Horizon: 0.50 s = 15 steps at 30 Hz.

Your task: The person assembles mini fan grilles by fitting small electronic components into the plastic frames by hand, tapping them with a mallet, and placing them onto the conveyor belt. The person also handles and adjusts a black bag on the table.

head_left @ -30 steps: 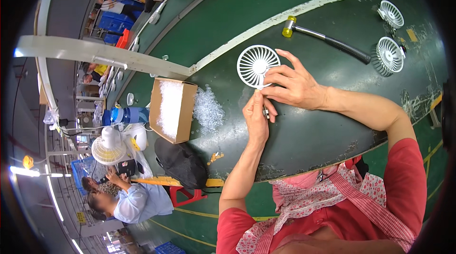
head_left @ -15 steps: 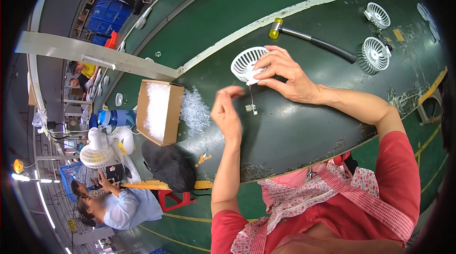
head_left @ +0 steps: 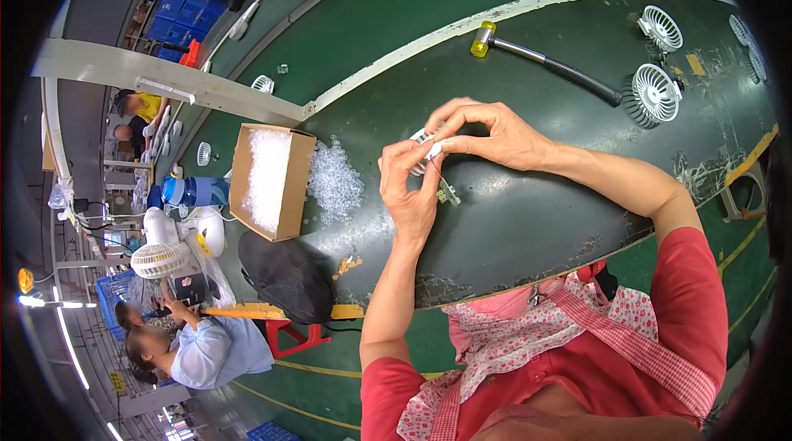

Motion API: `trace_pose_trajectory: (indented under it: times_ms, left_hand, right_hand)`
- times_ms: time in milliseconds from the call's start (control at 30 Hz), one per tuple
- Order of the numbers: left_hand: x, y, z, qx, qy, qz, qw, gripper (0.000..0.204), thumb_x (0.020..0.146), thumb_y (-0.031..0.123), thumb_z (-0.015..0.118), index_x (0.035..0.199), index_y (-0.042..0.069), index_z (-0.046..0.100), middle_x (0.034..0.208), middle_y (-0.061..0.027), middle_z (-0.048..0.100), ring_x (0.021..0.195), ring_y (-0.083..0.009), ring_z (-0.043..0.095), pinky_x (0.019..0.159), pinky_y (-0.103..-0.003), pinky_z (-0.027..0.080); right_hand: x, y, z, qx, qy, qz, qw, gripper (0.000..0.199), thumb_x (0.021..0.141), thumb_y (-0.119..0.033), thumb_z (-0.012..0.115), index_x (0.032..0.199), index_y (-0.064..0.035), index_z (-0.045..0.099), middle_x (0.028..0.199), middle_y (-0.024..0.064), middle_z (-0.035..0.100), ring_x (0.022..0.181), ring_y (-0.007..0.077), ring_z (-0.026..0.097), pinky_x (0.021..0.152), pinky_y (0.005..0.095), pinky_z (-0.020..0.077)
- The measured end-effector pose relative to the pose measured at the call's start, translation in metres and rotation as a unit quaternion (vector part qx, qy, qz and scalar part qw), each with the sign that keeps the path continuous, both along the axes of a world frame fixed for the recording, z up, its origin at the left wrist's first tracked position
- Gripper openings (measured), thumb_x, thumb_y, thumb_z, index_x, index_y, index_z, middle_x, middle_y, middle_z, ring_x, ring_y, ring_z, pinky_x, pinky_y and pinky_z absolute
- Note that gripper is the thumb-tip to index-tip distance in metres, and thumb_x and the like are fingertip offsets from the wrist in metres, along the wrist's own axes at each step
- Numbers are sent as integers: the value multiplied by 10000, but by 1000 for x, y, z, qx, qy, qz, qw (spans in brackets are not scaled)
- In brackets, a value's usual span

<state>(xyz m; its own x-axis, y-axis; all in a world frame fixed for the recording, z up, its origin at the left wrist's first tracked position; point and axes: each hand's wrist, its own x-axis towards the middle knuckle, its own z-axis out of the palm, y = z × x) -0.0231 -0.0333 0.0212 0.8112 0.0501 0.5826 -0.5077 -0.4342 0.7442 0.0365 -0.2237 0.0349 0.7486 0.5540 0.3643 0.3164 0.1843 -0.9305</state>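
Hands: your left hand [head_left: 410,185] and right hand [head_left: 487,134] both pinch one white round plastic fan grille [head_left: 422,149], now lifted off the dark green work surface [head_left: 528,218] near its middle; half a second ago it lay flat. Two more white fan grilles [head_left: 656,93] and one yellow-headed mallet [head_left: 540,61] lie toward the far edge; one cardboard box of clear pellets [head_left: 268,181] sits at the left edge.

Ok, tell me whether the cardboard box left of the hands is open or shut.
Open. The cardboard box has no lid over it, and its white, grainy contents show from above, with clear bits spilled beside it.
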Motion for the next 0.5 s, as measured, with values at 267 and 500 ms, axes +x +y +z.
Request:
trace_pose_trajectory:
  times_ms: [267,500]
  left_hand:
    - [6,8,-2,270,-136,131,944,389,668,2,806,1014,124,679,939,-34,609,860,-225,580,758,-377,376]
    - [7,7,-5,310,-151,122,931,365,686,23,806,1011,119,669,962,-31,613,870,-219,591,781,-383,380]
  right_hand:
    - [-16,6,4,-148,28,-34,988,301,886,-209,749,1043,-2,597,1046,104,651,1022,205,634,950,353,496]
    - [-17,6,4,-147,21,-13,989,149,929,-115,653,972,23,617,894,153,697,836,267,689,730,374,528]
